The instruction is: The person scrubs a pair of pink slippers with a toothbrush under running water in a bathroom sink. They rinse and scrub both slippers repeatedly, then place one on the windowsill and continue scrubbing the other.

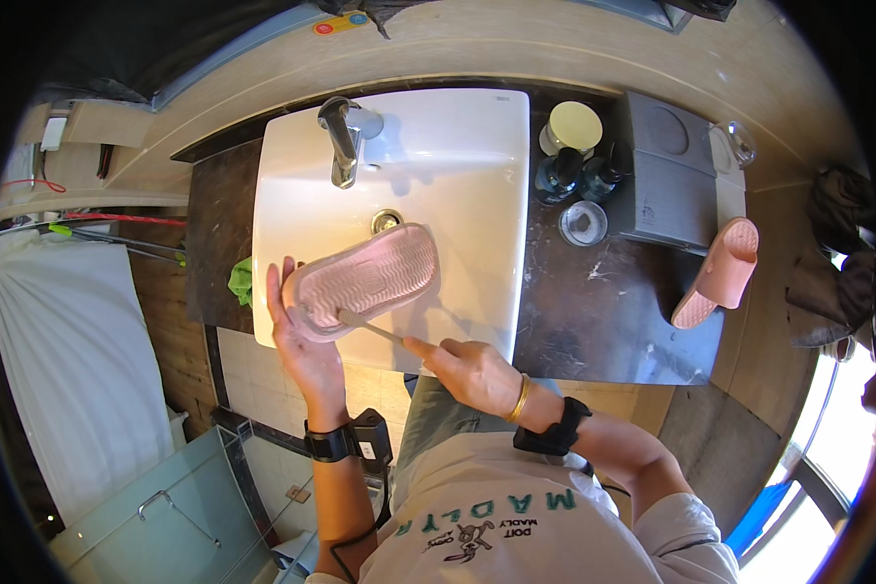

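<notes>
A pink slipper (375,277) with a wavy ridged surface faces up over the white washbasin (457,253). My left hand (307,355) grips it at its near left end, the thumb and fingers along the edge. In my right hand (475,378) is a small brush (375,329) with a thin pale handle. The brush's tip touches the slipper's ridged surface near that same end; its bristles are too small to make out. Beyond the slipper shows the metal drain (387,220), with the chrome faucet (344,136) farther back.
A matching pink slipper (720,273) leans at the dark counter's (594,321) right end. Near the basin's right side stand dark pump bottles (560,177), a yellow-lidded jar (574,127), a round glass dish (582,224) and a grey box (667,170). A green cloth (240,282) lies left of the basin.
</notes>
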A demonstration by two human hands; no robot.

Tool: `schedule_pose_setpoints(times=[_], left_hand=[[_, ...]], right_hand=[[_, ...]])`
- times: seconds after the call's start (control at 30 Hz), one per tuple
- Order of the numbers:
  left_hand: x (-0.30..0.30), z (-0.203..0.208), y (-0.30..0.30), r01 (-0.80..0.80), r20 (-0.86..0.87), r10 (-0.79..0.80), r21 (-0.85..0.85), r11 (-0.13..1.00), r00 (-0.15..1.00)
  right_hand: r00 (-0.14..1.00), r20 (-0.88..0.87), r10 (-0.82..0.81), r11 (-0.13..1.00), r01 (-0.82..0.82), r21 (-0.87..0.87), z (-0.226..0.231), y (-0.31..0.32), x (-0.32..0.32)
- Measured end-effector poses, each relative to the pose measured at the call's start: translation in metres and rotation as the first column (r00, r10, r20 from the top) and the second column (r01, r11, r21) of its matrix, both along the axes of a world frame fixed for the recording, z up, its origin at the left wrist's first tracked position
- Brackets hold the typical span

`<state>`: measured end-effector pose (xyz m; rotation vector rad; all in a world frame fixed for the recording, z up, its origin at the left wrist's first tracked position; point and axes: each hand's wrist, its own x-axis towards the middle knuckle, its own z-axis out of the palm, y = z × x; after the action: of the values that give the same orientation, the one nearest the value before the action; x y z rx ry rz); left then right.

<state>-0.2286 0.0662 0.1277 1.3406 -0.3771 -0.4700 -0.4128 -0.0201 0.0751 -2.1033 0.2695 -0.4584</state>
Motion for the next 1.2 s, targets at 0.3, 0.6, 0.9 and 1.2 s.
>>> schedule_pose_setpoints(times=[0.3,0.6,0.9,1.2], left_hand=[[-0.007,0.012,-0.019,0.082,-0.003,-0.082,0.087,0.993,0.997],[-0.007,0.012,-0.026,0.095,-0.07,-0.091,0.049,0.994,0.993],[-0.012,0.009,-0.031,0.115,-0.116,-0.114,0.006,0.993,0.987],[-0.012,0.01,-0.034,0.122,-0.102,-0.12,0.02,0.992,0.988]], right_hand=[[0.993,0.094,0.077,0.991,-0.067,-0.113,0.006,-0.009,-0.008],[0.987,0.157,-0.021,0.999,0.016,0.035,0.02,-0.011,0.023],[0.996,0.068,-0.054,0.993,0.046,0.113,0.031,-0.014,0.023],[0.994,0.073,-0.079,0.981,0.065,0.18,0.025,-0.012,0.018]])
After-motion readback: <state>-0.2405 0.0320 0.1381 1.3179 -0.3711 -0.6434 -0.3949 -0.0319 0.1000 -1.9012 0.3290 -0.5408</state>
